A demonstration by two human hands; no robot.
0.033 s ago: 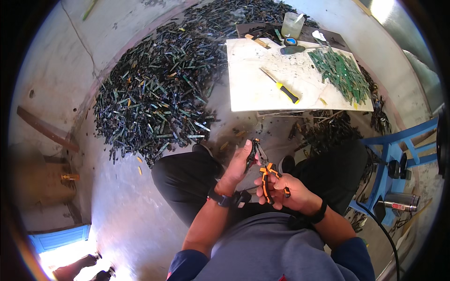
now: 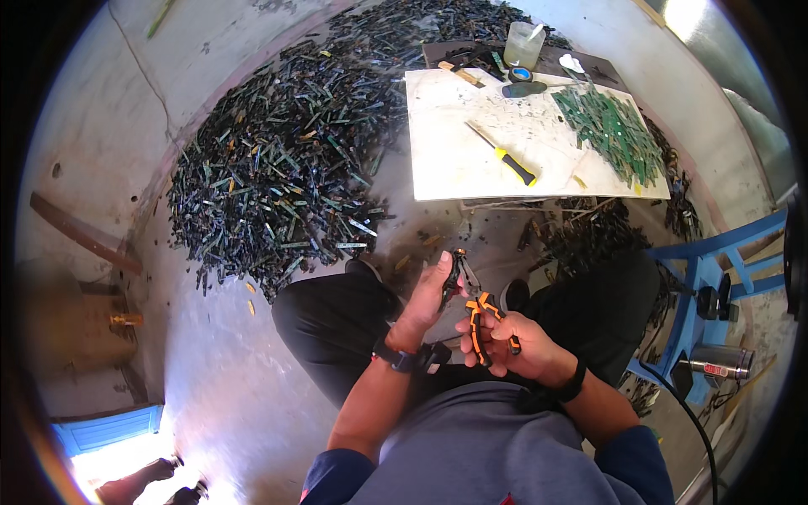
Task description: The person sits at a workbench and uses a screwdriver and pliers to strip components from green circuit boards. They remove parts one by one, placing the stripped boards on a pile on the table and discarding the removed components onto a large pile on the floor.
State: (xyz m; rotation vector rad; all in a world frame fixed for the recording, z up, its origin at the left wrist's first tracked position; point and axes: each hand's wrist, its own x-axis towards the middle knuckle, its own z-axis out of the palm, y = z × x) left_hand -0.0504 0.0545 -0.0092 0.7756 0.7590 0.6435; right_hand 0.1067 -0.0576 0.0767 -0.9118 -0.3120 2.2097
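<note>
Between my knees, my left hand is closed around a small dark strip-like part, its upper end showing past the thumb. My right hand grips a pair of pliers with orange and black handles, which are spread apart. The metal jaws of the pliers reach up to the dark part beside my left fingers. Whether the jaws have closed on it is too small to tell.
Ahead stands a low table with a white board, bearing a yellow screwdriver and many green strips. A big heap of dark strips covers the floor at left. A blue chair with a steel flask is at right.
</note>
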